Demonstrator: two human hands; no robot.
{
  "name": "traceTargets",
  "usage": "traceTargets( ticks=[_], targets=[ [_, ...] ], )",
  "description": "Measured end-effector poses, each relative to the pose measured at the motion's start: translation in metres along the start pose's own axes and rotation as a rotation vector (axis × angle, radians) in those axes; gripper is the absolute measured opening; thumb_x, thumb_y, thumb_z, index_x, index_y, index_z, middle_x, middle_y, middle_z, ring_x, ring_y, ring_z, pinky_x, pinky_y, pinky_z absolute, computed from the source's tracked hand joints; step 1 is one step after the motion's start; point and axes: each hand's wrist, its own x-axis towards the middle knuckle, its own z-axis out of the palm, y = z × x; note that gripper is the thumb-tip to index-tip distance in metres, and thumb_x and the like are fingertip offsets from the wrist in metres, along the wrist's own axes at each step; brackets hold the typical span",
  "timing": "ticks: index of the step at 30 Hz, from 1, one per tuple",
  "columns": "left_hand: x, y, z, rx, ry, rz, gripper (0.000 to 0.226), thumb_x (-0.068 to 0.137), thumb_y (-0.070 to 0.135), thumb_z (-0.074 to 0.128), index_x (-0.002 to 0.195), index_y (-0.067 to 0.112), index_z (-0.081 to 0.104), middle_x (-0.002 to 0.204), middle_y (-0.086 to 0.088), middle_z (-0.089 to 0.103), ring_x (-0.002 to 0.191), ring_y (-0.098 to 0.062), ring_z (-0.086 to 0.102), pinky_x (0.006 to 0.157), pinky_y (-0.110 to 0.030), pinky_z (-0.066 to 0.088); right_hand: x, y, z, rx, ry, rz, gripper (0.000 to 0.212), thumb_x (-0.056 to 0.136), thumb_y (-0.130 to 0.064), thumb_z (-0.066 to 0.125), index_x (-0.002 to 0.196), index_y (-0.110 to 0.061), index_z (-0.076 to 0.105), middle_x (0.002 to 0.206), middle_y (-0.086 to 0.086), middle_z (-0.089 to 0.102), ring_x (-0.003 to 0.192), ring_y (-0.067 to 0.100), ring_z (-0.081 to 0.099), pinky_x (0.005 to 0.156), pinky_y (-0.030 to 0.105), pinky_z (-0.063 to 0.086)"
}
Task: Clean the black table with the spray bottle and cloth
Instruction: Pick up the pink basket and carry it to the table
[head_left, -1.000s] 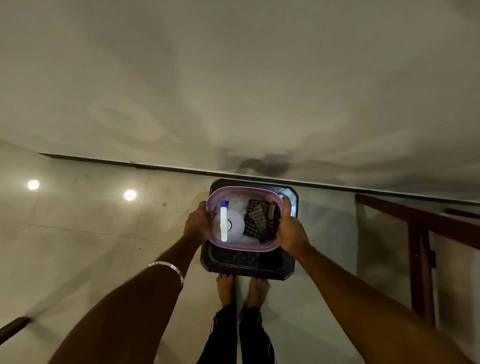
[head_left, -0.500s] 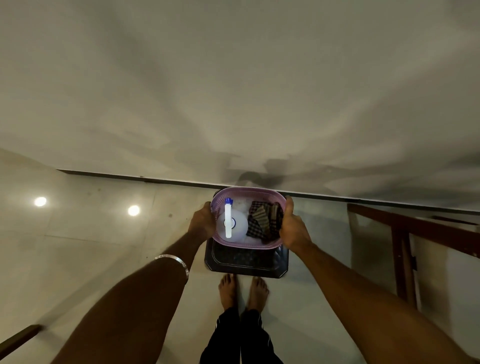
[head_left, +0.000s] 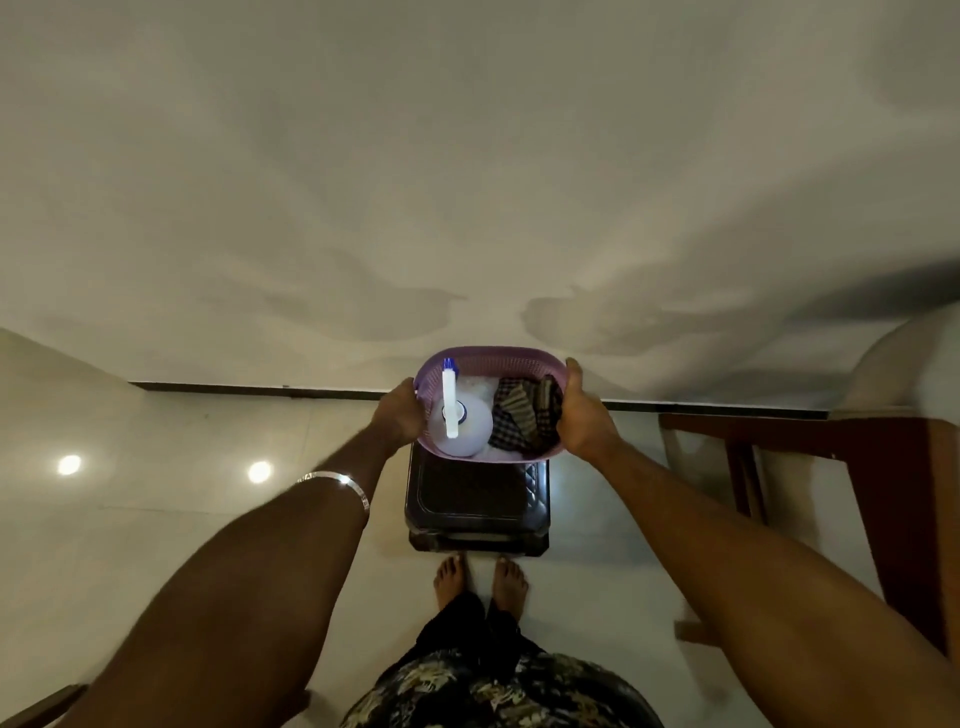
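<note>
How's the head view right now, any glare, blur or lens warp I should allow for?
Head view: dim, warm light; two ceiling-light reflections glare on the glossy floor; wide-angle warp bends the wall's black skirting; forearms blur slightly; the purple basket and black table stay readable.

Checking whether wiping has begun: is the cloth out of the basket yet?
No, the cloth lies inside the basket, beside the spray bottle, with both hands gripping the rim.

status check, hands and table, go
Left hand and right hand both gripping purple basket. Spray bottle and cloth inside basket. Black table unwiped, basket over its far edge.
</note>
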Motion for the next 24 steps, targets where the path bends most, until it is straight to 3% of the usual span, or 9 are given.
traceTargets(
  ticks=[5,10,14,21,24],
  targets=[
    [-0.017,-0.010,0.005,-0.038,-0.046,-0.013,0.037,0.088,0.028,0.065,0.120,0.012,0.057,0.113,-0.011,0.067,0.097,-0.032,0.066,0.085,-0.049,0.058,-0.017,0.008,-0.002,0.051,0.048,0.015,0.078,0.098,-0.006,0.045,0.159,-0.019,-0.002,0.126,0.030,0.057,0.107,0.042,0.060,0.088,0.042,0.048],
    [-0.038,-0.006,0.004,-0.024,-0.051,0.013,0.034,0.088,0.022,0.068,0.118,0.011,0.058,0.109,-0.009,0.067,0.095,-0.030,0.066,0.081,-0.047,0.060,-0.034,0.011,-0.002,0.028,-0.009,0.033,0.087,0.096,-0.009,0.050,0.159,-0.022,-0.009,0.122,0.024,0.060,0.105,0.036,0.063,0.083,0.038,0.048],
    [-0.048,0.000,0.002,0.017,-0.061,0.065,0.040,0.086,0.015,0.071,0.123,0.008,0.056,0.118,-0.012,0.065,0.100,-0.029,0.064,0.077,-0.038,0.059,-0.045,0.016,-0.001,0.030,0.008,0.029,0.093,0.094,-0.005,0.055,0.158,-0.022,-0.009,0.121,0.021,0.061,0.100,0.030,0.063,0.086,0.042,0.055],
    [-0.070,0.018,0.002,0.121,-0.127,0.153,0.056,0.079,0.018,0.081,0.127,0.005,0.053,0.125,-0.014,0.060,0.114,-0.033,0.058,0.094,-0.042,0.053,-0.083,0.023,0.003,0.047,0.100,0.090,0.091,0.092,0.000,0.052,0.159,-0.017,-0.007,0.117,0.024,0.061,0.104,0.036,0.063,0.088,0.044,0.050],
    [-0.078,0.021,0.002,0.158,-0.161,0.220,0.060,0.076,0.020,0.083,0.127,0.006,0.055,0.127,-0.014,0.061,0.115,-0.033,0.058,0.099,-0.044,0.050,-0.100,0.032,0.014,0.099,0.138,0.139,0.090,0.094,-0.006,0.053,0.159,-0.021,-0.007,0.122,0.022,0.059,0.108,0.037,0.062,0.093,0.046,0.051]
  ],
)
